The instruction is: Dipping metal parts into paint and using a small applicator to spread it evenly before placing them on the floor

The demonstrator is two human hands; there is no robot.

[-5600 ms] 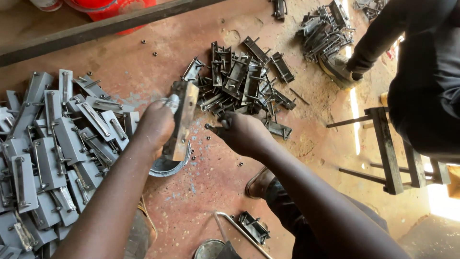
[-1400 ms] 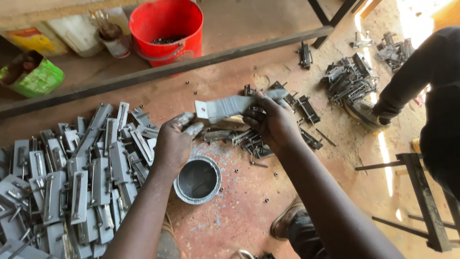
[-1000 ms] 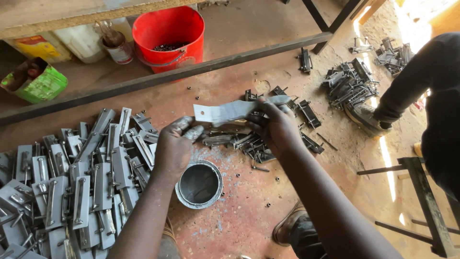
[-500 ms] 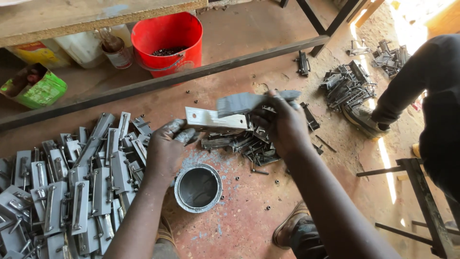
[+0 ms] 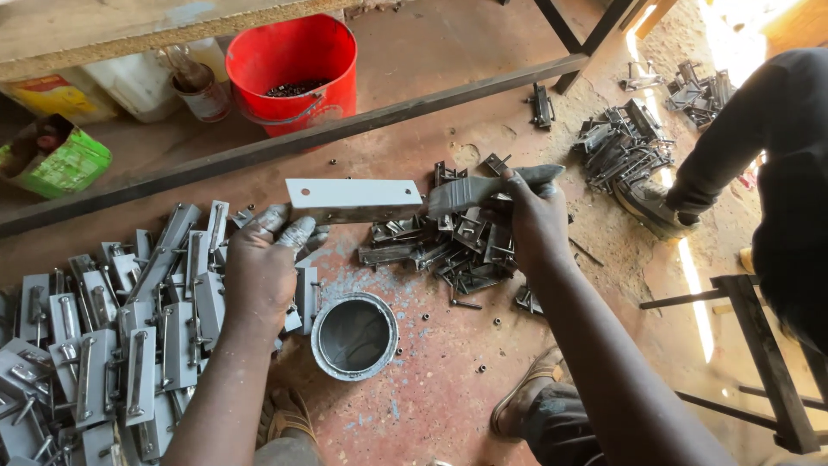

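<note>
Person crouched on a reddish concrete floor, both hands raised over the work.

Left hand: paint-smeared fingers pinched shut on the left end of a flat rectangular grey metal plate with small holes near its ends. Plate held level, up off the floor, above the scattered parts.

Right hand: grip closed around the handle of a grey-coated paintbrush. Brush lies roughly level, bristle end touching the right end of the plate.

Directly below the plate, between the two forearms: a round open tin of grey paint, standing upright on the floor. Grey drips and specks on the floor around it.

Left of the tin: a wide spread of grey-painted metal latch pieces, laid side by side, close-packed. Right of the tin, under the brush: a loose heap of bare dark metal parts, with a few small bolts scattered near it.

Farther back: a long dark steel bar lying across the floor, and behind it a red plastic bucket with dark small parts inside. A green packet at far left.

Upper right: another heap of dark metal parts, beside a second person in dark sleeves. Own sandalled foot near the bottom edge.
</note>
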